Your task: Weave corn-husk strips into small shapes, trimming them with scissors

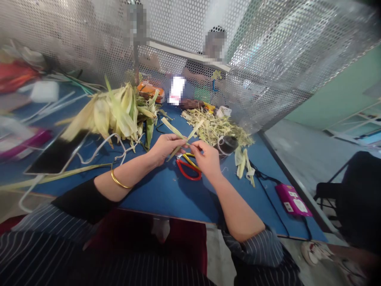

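Observation:
Pale strips of corn husk [174,128] cross between my hands above the blue table [154,194]. My left hand [166,147] is closed on the strips, its fingertips pinching them near the crossing. Close beside it, my right hand [207,158] pinches the husk strips from the right, thumb and fingers together. Under the hands lie scissors [190,171] with red and yellow handles. A dark spool of thread [227,144] is just right of my right hand. Beyond it is a heap of husk scraps [205,125].
A large bundle of husks [114,113] and a black tablet-like panel [59,153] with a white cable lie left. Small husk pieces [244,165] and a magenta box [293,200] are right. A perforated screen [184,31] stands behind; a person's shoe [315,253] shows lower right.

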Available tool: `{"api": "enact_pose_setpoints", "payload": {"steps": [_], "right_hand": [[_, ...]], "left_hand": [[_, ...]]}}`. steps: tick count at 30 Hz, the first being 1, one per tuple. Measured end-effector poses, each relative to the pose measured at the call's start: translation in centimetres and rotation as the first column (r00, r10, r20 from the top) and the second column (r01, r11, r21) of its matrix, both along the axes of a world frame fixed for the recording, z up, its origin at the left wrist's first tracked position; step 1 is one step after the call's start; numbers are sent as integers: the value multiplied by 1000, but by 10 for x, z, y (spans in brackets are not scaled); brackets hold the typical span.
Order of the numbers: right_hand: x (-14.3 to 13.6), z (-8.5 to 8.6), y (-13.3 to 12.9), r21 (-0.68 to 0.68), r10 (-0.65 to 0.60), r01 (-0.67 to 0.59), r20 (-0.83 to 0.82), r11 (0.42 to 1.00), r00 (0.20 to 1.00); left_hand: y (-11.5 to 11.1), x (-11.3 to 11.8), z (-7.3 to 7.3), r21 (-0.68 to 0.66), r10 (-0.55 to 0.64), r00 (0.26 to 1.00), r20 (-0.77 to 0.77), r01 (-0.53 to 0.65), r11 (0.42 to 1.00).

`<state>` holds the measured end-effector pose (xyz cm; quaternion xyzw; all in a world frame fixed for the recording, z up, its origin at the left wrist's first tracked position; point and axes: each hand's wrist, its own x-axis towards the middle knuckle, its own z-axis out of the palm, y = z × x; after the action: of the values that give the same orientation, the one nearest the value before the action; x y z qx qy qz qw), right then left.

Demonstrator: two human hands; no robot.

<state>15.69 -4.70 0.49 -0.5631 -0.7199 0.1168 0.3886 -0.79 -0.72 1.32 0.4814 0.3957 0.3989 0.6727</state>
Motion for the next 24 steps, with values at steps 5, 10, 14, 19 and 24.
{"api": "enact_pose_setpoints", "payload": {"steps": [5, 10, 14, 19, 24], "right_hand": [[-2, 0, -3, -5, 4, -4, 32, 1000, 999], [-6, -4, -4, -29, -2, 4, 66, 1000, 998], [-5, -5, -3, -20, -36, 37, 59, 999, 998], [-5, -7, -1, -9, -31, 32, 97, 999, 995], [-5, -9, 0, 26, -59, 55, 151, 998, 987]], "left_hand": [[1, 0, -2, 9, 43, 999, -15, -42, 999], [4, 1, -2, -122, 18, 987, 157, 2, 993], [5, -1, 2, -248, -54, 952, 302, 134, 959], [2, -1, 4, -218, -79, 951, 300, 149, 965], [2, 3, -3, -75, -16, 987, 160, 28, 997]]}}
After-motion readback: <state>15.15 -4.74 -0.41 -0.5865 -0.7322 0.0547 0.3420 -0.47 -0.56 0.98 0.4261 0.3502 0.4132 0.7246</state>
